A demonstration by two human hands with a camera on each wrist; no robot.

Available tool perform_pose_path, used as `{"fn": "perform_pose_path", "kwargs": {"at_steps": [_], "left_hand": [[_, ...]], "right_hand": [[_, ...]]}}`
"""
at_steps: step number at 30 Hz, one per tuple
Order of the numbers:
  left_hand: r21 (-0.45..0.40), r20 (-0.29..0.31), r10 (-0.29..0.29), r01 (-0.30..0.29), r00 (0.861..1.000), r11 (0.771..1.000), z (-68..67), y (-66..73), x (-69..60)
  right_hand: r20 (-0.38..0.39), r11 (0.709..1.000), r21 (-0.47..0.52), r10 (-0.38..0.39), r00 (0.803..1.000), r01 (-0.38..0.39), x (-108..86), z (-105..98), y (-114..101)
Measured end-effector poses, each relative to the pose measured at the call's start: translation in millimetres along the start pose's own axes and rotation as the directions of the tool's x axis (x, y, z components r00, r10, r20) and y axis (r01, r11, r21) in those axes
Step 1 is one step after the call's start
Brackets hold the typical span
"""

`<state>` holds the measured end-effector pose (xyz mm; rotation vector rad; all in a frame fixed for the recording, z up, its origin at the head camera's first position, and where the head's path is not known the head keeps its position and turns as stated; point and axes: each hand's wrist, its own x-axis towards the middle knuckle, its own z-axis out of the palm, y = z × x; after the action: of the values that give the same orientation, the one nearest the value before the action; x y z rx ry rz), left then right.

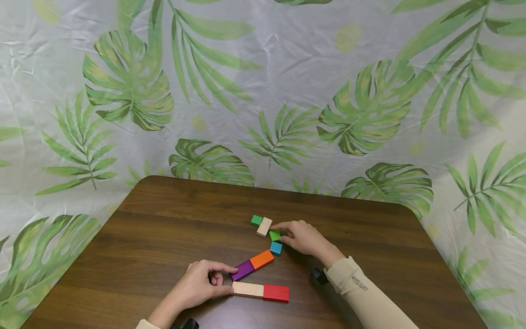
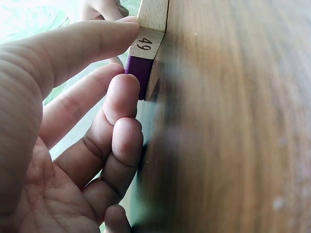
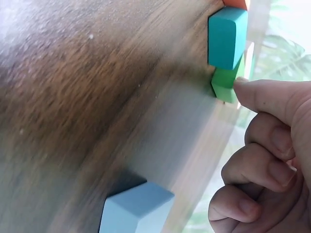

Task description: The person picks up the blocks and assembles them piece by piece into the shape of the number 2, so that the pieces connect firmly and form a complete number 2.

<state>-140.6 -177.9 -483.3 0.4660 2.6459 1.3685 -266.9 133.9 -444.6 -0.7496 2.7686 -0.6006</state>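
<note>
With straight thumb and index finger, my left hand (image 1: 200,282) touches the left ends of two blocks. The index fingertip is at the purple block (image 1: 242,270), the thumb at the plain wooden block (image 1: 248,289); its other fingers are curled. An end face marked 49 shows in the left wrist view. Farther back, my right hand (image 1: 306,237) pinches a light green block (image 1: 274,236) between thumb and index finger. That index tip lies close to a tilted plain wooden block (image 1: 265,227); whether they touch I cannot tell. A blue block (image 1: 276,248) sits just in front of the green one.
An orange block (image 1: 261,260) adjoins the purple one, and a red block (image 1: 276,293) adjoins the near wooden block. A darker green block (image 1: 256,220) lies at the back. Low in the right wrist view is a pale blue block (image 3: 138,208). A leaf-patterned cloth hangs behind the table (image 1: 164,219).
</note>
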Motion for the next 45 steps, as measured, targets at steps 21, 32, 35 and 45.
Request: {"fn": "perform_pose_path", "kwargs": {"at_steps": [21, 32, 35, 45], "left_hand": [[0.006, -0.008, 0.020, -0.020, 1.000, 1.000, 0.0, -2.0, -0.8], [0.011, -0.018, 0.018, -0.018, 1.000, 1.000, 1.8, -2.2, -0.1], [0.019, -0.019, 0.020, -0.020, 1.000, 1.000, 1.6, -2.1, -0.1], [-0.003, -0.012, 0.008, -0.008, 1.000, 1.000, 0.8, -0.9, -0.6]], "right_hand": [[-0.095, 0.961, 0.277, 0.008, 0.995, 0.018, -38.7, -15, 58], [-0.114, 0.910, 0.415, 0.057, 0.992, -0.005, -58.4, -11, 79], [-0.114, 0.904, 0.428, 0.055, 0.992, -0.001, -63.0, -10, 83], [-0.125, 0.897, 0.442, 0.077, 0.989, -0.014, -73.7, -5, 92]]}}
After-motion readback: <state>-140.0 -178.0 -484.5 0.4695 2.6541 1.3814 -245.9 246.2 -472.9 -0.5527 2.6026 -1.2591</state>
